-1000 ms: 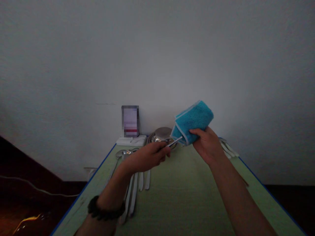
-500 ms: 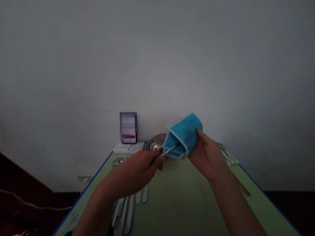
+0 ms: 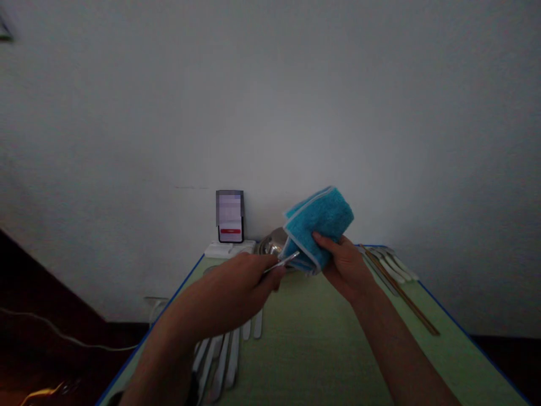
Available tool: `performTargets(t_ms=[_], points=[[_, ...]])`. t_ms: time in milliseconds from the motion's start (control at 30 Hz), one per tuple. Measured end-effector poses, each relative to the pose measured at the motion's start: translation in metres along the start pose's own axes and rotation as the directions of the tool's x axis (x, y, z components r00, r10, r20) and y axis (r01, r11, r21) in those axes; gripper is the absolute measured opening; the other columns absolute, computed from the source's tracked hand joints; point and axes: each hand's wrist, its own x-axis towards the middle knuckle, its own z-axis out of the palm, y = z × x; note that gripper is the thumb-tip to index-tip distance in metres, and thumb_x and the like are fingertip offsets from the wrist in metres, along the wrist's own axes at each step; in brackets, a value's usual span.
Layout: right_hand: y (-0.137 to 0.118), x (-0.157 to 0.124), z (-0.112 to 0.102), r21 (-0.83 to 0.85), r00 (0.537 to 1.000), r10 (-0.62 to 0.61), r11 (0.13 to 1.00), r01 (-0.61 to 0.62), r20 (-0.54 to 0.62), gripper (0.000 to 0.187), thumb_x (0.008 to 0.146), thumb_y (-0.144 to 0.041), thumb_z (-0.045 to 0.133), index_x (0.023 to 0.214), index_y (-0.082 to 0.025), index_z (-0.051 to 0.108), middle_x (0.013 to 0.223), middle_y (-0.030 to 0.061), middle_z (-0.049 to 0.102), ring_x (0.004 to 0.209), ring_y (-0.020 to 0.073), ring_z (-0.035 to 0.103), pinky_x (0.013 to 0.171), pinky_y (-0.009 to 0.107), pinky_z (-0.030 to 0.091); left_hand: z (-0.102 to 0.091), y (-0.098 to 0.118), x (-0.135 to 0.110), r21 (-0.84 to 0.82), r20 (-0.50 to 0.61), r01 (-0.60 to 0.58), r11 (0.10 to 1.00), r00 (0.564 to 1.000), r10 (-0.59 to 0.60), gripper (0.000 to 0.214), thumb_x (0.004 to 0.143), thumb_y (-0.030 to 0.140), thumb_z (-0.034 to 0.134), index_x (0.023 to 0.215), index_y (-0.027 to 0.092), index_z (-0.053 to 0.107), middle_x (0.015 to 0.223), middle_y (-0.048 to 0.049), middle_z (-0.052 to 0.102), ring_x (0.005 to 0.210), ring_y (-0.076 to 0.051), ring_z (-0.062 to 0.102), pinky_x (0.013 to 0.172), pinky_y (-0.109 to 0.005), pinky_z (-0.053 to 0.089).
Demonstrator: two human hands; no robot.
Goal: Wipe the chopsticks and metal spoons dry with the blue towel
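My left hand (image 3: pixel 253 276) is closed around a slim silver piece of cutlery (image 3: pixel 289 260). Its tip points up and right toward the cloth, and my fingers hide the rest, so its exact kind does not show. In my right hand (image 3: pixel 344 262) is a folded blue cloth (image 3: pixel 323 217) with white edging, the thumb pressed on its front. The lower left fold of the cloth is beside the cutlery's tip; whether they touch I cannot tell. Both hands are above the green table.
A phone (image 3: pixel 231 217) leans upright on a white stand (image 3: pixel 224 249) by the wall. Behind the cloth is a shiny metal bowl or lid (image 3: pixel 276 239). Several utensils (image 3: pixel 220 361) lie at left. Chopsticks (image 3: pixel 406 296) and several white-handled utensils (image 3: pixel 393 265) lie at right.
My right thumb has shifted from the cloth's right edge inward to its front, and the cloth has tilted slightly. The left hand keeps hold of the cutlery. The whole view has shifted a little.
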Motion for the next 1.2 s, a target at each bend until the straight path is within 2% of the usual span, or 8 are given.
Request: performTargets(t_ms=[200, 367, 433, 633, 767, 933, 1067, 1200], points=[[-0.031, -0.013, -0.029, -0.441, 0.956, 0.076, 0.896, 0.059, 0.282, 0.038, 0.066, -0.02, 0.069, 0.104, -0.024, 0.061, 0.102, 0.0009, 0.068, 0.089, 0.0178, 0.064, 0.082, 0.033, 0.051, -0.02, -0.01, -0.005, -0.151, -0.261, 0.043, 0.988, 0.962, -0.081, 0.032, 0.083, 0.045, 0.045, 0.077, 0.018, 0.06, 0.058, 0.0035, 0.055, 0.053, -0.009, 0.048, 0.048, -0.019, 0.034], [-0.049, -0.022, -0.028, -0.793, 0.941, 0.022, 0.545, 0.272, 0.338, 0.032, 0.069, -0.03, 0.067, 0.101, -0.025, 0.065, 0.092, 0.0001, 0.07, 0.08, 0.0171, 0.064, 0.066, 0.026, 0.052, -0.014, 0.002, -0.002, -0.146, -0.235, -0.025, 0.989, 0.972, -0.01, 0.028, 0.084, 0.041, 0.046, 0.078, 0.018, 0.061, 0.053, 0.0048, 0.052, 0.046, -0.008, 0.045, 0.044, -0.018, 0.031], [-0.054, -0.026, -0.024, -0.811, 0.934, 0.012, 0.499, 0.305, 0.358, 0.028, 0.07, -0.032, 0.066, 0.096, -0.023, 0.067, 0.084, 0.0004, 0.07, 0.073, 0.0164, 0.063, 0.059, 0.025, 0.051, -0.012, 0.005, -0.002, -0.129, -0.221, -0.027, 0.991, 0.975, -0.002, 0.029, 0.085, 0.041, 0.045, 0.076, 0.018, 0.06, 0.051, 0.0053, 0.05, 0.044, -0.007, 0.043, 0.043, -0.018, 0.029], [-0.053, -0.025, -0.019, -0.795, 0.959, -0.249, 0.551, 0.254, 0.134, 0.031, 0.062, -0.042, 0.069, 0.082, -0.018, 0.069, 0.065, 0.0001, 0.067, 0.057, 0.0141, 0.059, 0.049, 0.023, 0.046, -0.011, 0.011, -0.002, -0.143, -0.161, -0.027, 0.989, 0.987, 0.004, 0.039, 0.088, 0.042, 0.037, 0.063, 0.017, 0.053, 0.05, 0.005, 0.044, 0.046, -0.007, 0.042, 0.045, -0.02, 0.028], [-0.041, -0.021, -0.012, -0.676, 0.908, -0.412, 0.691, 0.256, -0.077, 0.04, 0.072, -0.054, 0.055, 0.069, -0.016, 0.065, 0.055, -0.0005, 0.061, 0.049, 0.0118, 0.052, 0.046, 0.023, 0.041, -0.005, 0.022, 0.005, -0.151, -0.132, -0.025, 0.988, 0.991, 0.005, 0.045, 0.089, 0.044, 0.032, 0.056, 0.016, 0.045, 0.047, 0.0054, 0.037, 0.042, -0.006, 0.035, 0.043, -0.02, 0.024], [-0.026, -0.018, 0.001, -0.738, 0.811, -0.534, 0.642, 0.206, -0.238, 0.047, 0.074, -0.058, 0.048, 0.053, -0.017, 0.053, 0.044, -0.0031, 0.049, 0.042, 0.0094, 0.043, 0.04, 0.022, 0.032, 0.002, 0.025, 0.011, -0.095, -0.111, 0.025, 0.995, 0.993, -0.036, 0.045, 0.089, 0.045, 0.03, 0.061, 0.016, 0.051, 0.049, 0.0041, 0.043, 0.044, -0.008, 0.038, 0.045, -0.022, 0.025], [-0.031, -0.015, -0.01, -0.649, 0.897, -0.44, 0.697, 0.305, -0.051, 0.034, 0.074, -0.049, 0.055, 0.069, -0.016, 0.061, 0.06, -0.0013, 0.06, 0.052, 0.0112, 0.052, 0.049, 0.023, 0.041, 0.001, 0.018, 0.009, -0.015, -0.075, 0.054, 0.998, 0.996, -0.055, 0.046, 0.088, 0.047, 0.03, 0.066, 0.017, 0.056, 0.055, 0.0019, 0.05, 0.051, -0.01, 0.045, 0.049, -0.022, 0.029], [-0.048, -0.018, -0.029, -0.638, 0.942, -0.064, 0.72, 0.273, 0.33, 0.027, 0.073, -0.036, 0.061, 0.094, -0.02, 0.063, 0.088, 0.0011, 0.067, 0.077, 0.0144, 0.061, 0.071, 0.027, 0.048, -0.006, 0.011, 0.002, 0.04, -0.032, 0.049, 0.998, 0.998, -0.048, 0.047, 0.087, 0.048, 0.031, 0.059, 0.017, 0.052, 0.048, 0.0038, 0.043, 0.044, -0.008, 0.039, 0.045, -0.022, 0.026]])
